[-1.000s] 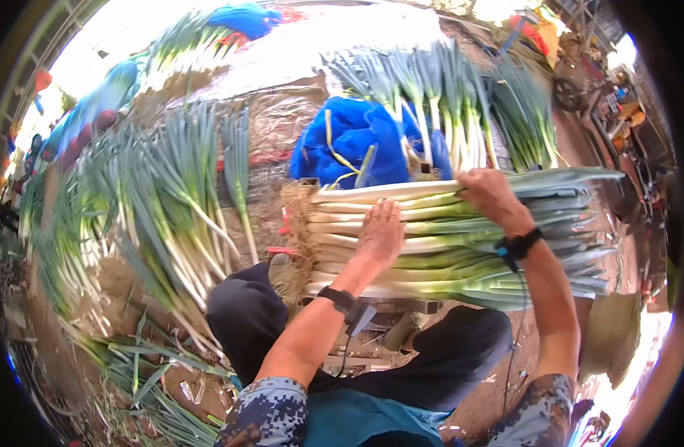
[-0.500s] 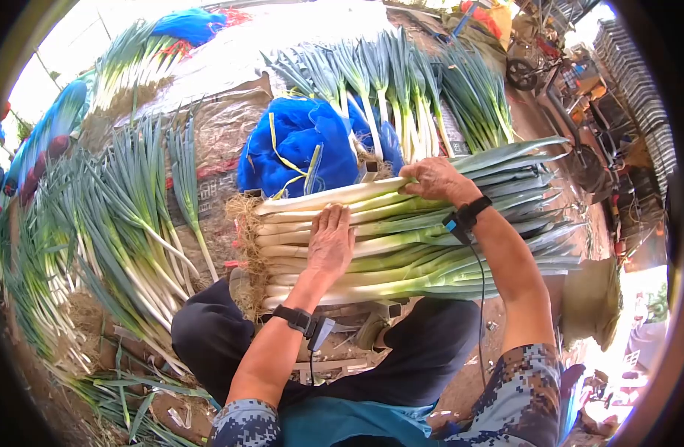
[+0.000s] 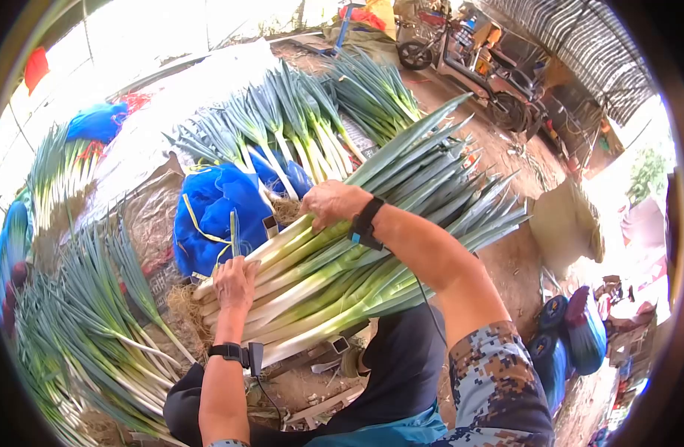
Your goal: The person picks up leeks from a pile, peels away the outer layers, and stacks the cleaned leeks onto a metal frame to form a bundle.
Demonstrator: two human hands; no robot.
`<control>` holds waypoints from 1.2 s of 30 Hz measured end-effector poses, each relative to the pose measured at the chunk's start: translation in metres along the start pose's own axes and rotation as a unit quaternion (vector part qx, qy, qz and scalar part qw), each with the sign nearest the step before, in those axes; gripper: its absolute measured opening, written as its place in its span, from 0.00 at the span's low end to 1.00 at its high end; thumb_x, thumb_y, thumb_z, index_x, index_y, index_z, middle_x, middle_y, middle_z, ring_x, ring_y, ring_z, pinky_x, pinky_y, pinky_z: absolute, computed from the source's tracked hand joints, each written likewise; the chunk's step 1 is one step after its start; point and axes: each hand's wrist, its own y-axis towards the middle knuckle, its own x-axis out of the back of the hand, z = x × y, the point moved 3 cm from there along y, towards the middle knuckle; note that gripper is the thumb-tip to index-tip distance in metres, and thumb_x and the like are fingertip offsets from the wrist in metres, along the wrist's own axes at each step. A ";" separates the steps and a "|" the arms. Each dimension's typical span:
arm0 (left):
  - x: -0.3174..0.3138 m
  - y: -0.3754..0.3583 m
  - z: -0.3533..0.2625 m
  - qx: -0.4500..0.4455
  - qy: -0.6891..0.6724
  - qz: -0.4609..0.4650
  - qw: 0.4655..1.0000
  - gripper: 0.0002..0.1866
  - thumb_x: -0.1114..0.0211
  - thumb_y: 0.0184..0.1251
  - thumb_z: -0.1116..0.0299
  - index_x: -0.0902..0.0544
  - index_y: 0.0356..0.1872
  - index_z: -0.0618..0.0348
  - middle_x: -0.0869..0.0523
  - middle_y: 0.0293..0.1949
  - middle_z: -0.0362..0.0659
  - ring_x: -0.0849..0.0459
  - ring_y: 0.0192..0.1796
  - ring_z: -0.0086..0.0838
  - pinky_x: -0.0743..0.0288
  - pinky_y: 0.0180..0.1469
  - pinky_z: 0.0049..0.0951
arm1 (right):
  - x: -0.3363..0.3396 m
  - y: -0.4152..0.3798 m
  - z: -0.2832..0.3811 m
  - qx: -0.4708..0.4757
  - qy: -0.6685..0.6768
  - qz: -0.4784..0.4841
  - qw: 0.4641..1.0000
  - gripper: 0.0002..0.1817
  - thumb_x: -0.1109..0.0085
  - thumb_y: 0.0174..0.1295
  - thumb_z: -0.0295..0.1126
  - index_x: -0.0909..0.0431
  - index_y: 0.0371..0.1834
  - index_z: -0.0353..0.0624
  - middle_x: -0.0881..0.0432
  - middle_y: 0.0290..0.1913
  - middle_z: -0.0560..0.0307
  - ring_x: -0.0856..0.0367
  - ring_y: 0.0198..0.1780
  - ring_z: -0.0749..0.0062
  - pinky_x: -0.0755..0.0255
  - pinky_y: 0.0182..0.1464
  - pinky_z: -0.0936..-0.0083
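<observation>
A large bundle of leeks (image 3: pixel 312 276) lies across a low stand in front of me, roots at the left and green leaves pointing to the upper right. My left hand (image 3: pixel 236 281) is bent over the far edge of the white stems, near the roots. Further along that same edge, my right hand (image 3: pixel 333 204) curls round the outer leek, where white turns to green. Just beyond the bundle sits a crumpled blue net bag (image 3: pixel 219 212) with yellow ties.
More leeks lie in piles at the left (image 3: pixel 103 313) and beyond the net (image 3: pixel 290 123). A scooter (image 3: pixel 476 71) stands at the back right. Filled dark net bags (image 3: pixel 573 335) are at the right, below a tan sack (image 3: pixel 565 227).
The view has turned to the right. My left hand has moved from the top of the stems to their far edge. The bundle now slants up to the right.
</observation>
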 end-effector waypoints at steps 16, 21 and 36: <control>0.007 -0.004 -0.007 -0.037 0.027 -0.019 0.999 0.12 0.28 0.63 0.62 0.18 0.40 0.57 0.15 0.36 0.47 0.17 0.43 0.46 0.27 0.48 0.46 | 0.016 -0.044 -0.070 -0.099 0.021 0.099 0.990 0.26 0.24 0.44 0.56 0.11 0.34 0.44 0.11 0.34 0.48 0.13 0.39 0.48 0.20 0.43 0.56; 0.000 -0.006 0.003 -0.037 0.021 -0.032 0.999 0.15 0.27 0.63 0.61 0.17 0.44 0.58 0.14 0.37 0.47 0.15 0.43 0.45 0.26 0.49 0.46 | 0.057 -0.045 -0.037 -0.105 -0.085 0.082 0.987 0.24 0.23 0.45 0.53 0.10 0.36 0.44 0.11 0.34 0.49 0.12 0.41 0.51 0.20 0.46 0.58; -0.006 -0.007 0.001 -0.031 0.017 -0.015 0.999 0.14 0.29 0.64 0.63 0.18 0.47 0.57 0.14 0.39 0.48 0.16 0.47 0.46 0.27 0.53 0.47 | 0.030 -0.061 -0.057 -0.092 -0.062 0.002 0.994 0.34 0.31 0.49 0.65 0.11 0.47 0.48 0.10 0.44 0.47 0.13 0.48 0.49 0.20 0.52 0.56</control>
